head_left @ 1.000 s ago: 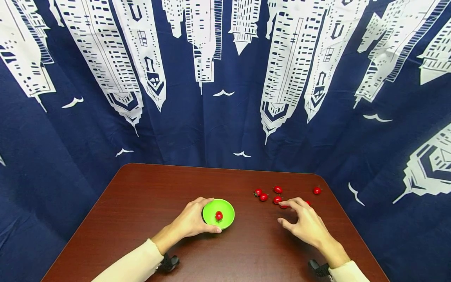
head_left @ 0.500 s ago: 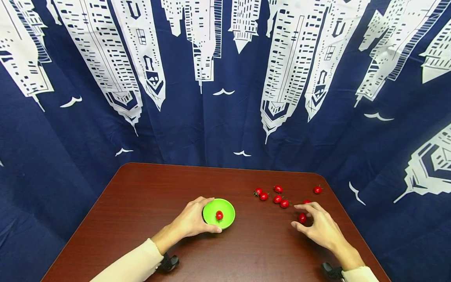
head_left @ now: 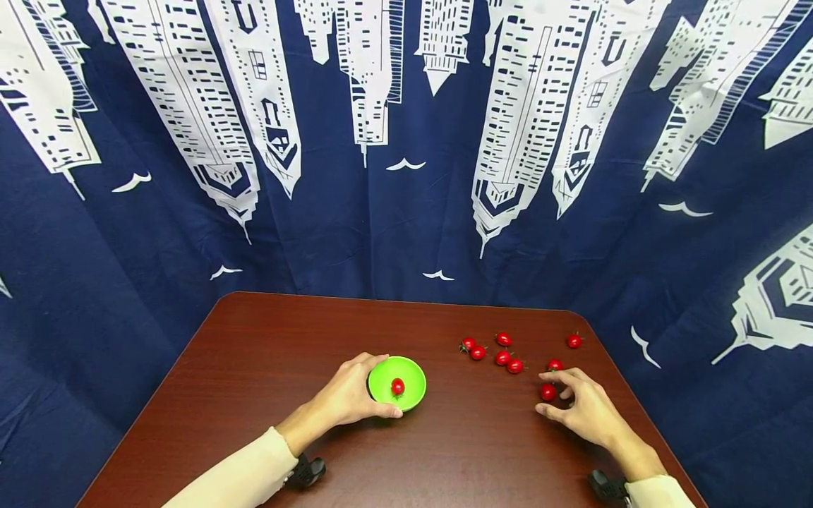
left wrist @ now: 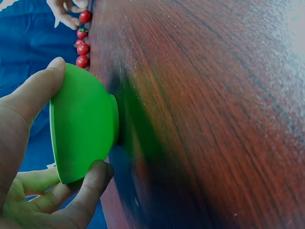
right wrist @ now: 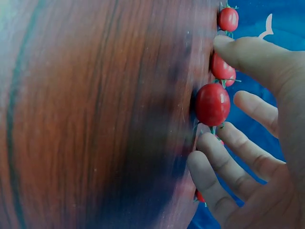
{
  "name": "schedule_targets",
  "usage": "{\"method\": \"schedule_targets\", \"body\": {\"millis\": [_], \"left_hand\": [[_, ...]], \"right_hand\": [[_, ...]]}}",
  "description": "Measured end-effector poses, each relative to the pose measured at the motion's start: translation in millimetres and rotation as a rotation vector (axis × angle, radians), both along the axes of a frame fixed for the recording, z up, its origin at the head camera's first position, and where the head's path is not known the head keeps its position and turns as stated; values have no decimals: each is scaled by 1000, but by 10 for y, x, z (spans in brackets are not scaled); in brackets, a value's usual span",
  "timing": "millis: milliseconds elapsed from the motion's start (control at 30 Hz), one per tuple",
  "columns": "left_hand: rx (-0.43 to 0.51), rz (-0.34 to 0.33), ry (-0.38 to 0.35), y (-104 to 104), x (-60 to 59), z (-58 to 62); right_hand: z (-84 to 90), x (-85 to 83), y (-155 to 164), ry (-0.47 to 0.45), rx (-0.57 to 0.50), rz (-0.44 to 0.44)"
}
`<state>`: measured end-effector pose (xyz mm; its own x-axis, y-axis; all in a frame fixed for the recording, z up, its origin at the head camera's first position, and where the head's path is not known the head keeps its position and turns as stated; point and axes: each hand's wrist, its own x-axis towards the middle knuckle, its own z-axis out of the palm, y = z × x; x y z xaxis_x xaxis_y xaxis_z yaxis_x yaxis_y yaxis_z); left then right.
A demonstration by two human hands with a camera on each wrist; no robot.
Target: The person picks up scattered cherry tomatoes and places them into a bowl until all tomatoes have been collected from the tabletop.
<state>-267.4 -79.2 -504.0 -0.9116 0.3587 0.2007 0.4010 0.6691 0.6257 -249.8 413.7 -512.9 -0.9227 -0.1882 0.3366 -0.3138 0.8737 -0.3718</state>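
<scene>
A person's left hand (head_left: 352, 395) grips a green bowl (head_left: 413, 374), one tomato (head_left: 397, 386) inside, midway between the table's (head_left: 457, 451) side edges; the right hand (head_left: 587, 409) parts thumb and fingers around a second tomato (head_left: 547, 392) near the right edge, more tomatoes (head_left: 515, 366) lying toward the far right corner.

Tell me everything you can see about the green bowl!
The bowl is round, plain bright green and smooth, maybe plastic, with a narrower base underneath. It is open side up at the brown table; I can't tell whether it rests fully on it. One red tomato lies inside. The left hand grips the bowl's left side.
</scene>
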Motion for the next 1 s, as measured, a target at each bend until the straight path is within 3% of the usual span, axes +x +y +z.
{"method": "schedule_targets", "body": {"millis": [367,1000], "left_hand": [[-7,-17,7,10,4,25],[-5,-7,12,-1,15,9]], "right_hand": [[-43,-53,36,-81,-66,40],[-27,-55,-65,-121,-108,68]]}}
